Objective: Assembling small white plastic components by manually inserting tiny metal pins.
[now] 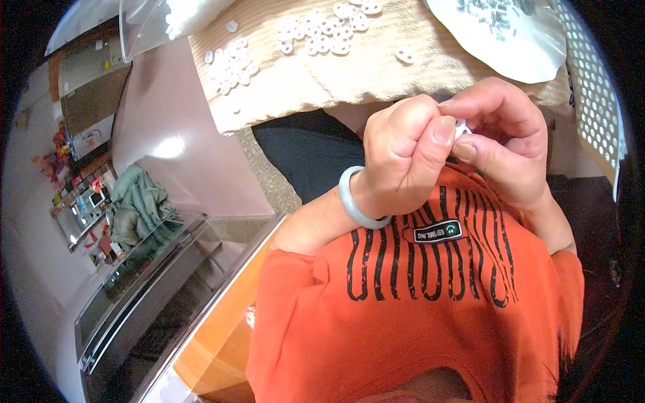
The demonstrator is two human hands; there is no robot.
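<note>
Held up in front of my chest, my two hands meet at the fingertips. A small white plastic piece (461,129) with dark holes shows between them, pinched by the thumb and forefinger of my right hand (507,138). My left hand (406,148) is closed, thumb pressed against curled fingers, right beside the piece; what it grips is hidden. Beyond my hands, a striped cloth (302,77) carries a cluster of similar white two-holed pieces (329,28), with one loose piece (404,56) nearer to me. A group of smaller white pieces (236,67) lies on the cloth's left.
At the far right stands a white dish (537,64) with many small dark grey pins (494,17). A white perforated basket (598,94) borders the right side. A clear container (144,30) with white contents is at upper left. Below left are an orange panel (222,342) and a dark glass-topped cabinet (158,289).
</note>
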